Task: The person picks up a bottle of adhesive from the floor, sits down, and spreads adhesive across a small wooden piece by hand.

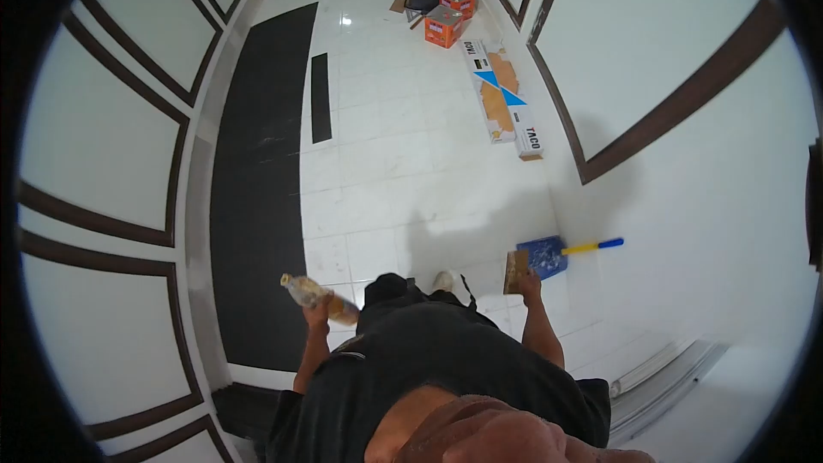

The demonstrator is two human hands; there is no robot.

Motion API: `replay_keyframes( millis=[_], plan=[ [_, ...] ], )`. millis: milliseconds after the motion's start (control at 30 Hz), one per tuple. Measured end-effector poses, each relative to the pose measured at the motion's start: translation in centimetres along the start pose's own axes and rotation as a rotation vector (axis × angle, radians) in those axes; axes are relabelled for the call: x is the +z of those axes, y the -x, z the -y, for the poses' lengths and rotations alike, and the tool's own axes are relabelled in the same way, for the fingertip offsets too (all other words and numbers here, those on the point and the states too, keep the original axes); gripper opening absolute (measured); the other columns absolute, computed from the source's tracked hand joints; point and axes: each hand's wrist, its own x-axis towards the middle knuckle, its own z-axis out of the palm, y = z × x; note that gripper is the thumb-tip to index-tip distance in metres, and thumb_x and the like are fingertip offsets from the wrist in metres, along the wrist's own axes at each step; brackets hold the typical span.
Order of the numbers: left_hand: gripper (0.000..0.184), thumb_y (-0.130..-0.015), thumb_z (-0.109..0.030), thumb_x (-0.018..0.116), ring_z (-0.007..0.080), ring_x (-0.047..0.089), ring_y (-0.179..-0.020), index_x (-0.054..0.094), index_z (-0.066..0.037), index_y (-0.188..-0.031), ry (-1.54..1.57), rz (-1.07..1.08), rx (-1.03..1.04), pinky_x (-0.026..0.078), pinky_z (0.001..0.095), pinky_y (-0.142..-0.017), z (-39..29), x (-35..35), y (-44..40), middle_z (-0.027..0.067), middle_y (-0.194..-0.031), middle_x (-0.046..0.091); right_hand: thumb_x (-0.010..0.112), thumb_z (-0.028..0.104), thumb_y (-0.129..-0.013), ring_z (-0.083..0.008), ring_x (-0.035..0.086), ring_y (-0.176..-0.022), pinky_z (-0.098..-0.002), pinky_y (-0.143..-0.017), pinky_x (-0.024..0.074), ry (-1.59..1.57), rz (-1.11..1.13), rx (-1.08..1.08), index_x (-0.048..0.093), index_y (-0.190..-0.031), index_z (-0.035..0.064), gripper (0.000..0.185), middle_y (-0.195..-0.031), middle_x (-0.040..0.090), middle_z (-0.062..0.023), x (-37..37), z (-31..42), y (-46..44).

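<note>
Gripping clear bottle (pixel 304 291), left hand (pixel 316 312), lower left of centre: forearm pointing up frame, fingers closed round bottle, its neck tilted toward upper left. Right hand (pixel 530 284), lower right of centre: forearm slanting up and slightly left, fingers closed on flat brown piece (pixel 515 269), overlapping view of blue dustpan (pixel 549 255); contact with dustpan, cannot tell.

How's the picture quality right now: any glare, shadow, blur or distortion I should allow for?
Head view: wide-angle distortion bows the wall panels, with black corners; a small glare spot sits on the far white floor; a broad soft shadow crosses floor and right-side wall; the bottle in the left hand looks slightly smeared.
</note>
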Motion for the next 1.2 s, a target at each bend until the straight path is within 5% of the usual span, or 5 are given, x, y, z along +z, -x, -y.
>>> replay_keyframes(
  millis=[233, 400, 533, 933, 1200],
  plan=[
    [0.068, -0.068, -0.025, 0.091, 0.0236, 0.064, -0.101, 0.059, -0.003, -0.124, -0.599, -0.142, -0.393, 0.052, 0.0379, -0.086, 5.6, 3.4, 0.0, 0.0083, -0.111, 0.066, 0.068, 0.032, -0.088, -0.0355, 0.064, -0.102, -0.0451, -0.086, 0.053, 0.598, -0.006, -0.217, 0.065, -0.115, 0.0015, 0.041, -0.11, 0.067, -0.022, -1.1, 6.3, -13.4],
    [0.074, -0.064, -0.03, 0.092, 0.0244, 0.065, -0.099, 0.059, -0.002, -0.123, -0.822, -0.087, -0.434, 0.053, 0.0381, -0.084, 2.5, 7.6, -10.2, 0.0088, -0.11, 0.067, 0.064, 0.034, -0.089, -0.0405, 0.062, -0.11, -0.0497, -0.092, 0.0516, 0.055, -0.132, 0.16, 0.067, -0.112, 0.0, 0.042, -0.116, 0.066, -0.0245, 6.5, 1.5, -16.7],
    [0.078, -0.06, -0.033, 0.094, 0.025, 0.066, -0.097, 0.059, -0.001, -0.122, -0.847, -0.053, -0.346, 0.054, 0.0382, -0.083, -3.6, 12.4, -22.1, 0.0091, -0.109, 0.067, 0.062, 0.032, -0.089, -0.0386, 0.065, -0.106, -0.0476, -0.092, 0.0514, 0.495, -0.152, 0.215, 0.067, -0.111, -0.0025, 0.041, -0.113, 0.067, -0.024, 11.6, 8.6, -19.3],
    [0.061, -0.067, -0.016, 0.09, 0.0237, 0.066, -0.101, 0.061, -0.002, -0.119, -0.092, 0.103, 0.29, 0.054, 0.0389, -0.087, -38.8, 37.7, -56.9, 0.011, -0.112, 0.068, 0.066, 0.03, -0.082, -0.0358, 0.07, -0.098, -0.0434, -0.085, 0.0548, 0.125, -0.035, 0.179, 0.068, -0.103, 0.0042, 0.034, -0.101, 0.072, -0.0195, 19.5, 34.4, -38.4],
    [0.059, -0.072, -0.019, 0.089, 0.0212, 0.062, -0.108, 0.06, -0.004, -0.121, 0.142, -0.062, 0.155, 0.051, 0.0365, -0.093, -37.0, 44.1, -64.3, 0.0083, -0.117, 0.065, 0.054, 0.025, -0.092, -0.0307, 0.07, -0.091, -0.0451, -0.08, 0.0569, 0.539, -0.018, 0.034, 0.068, -0.105, 0.0029, 0.029, -0.102, 0.07, -0.0188, 21.0, 45.8, -63.4]
  ],
)
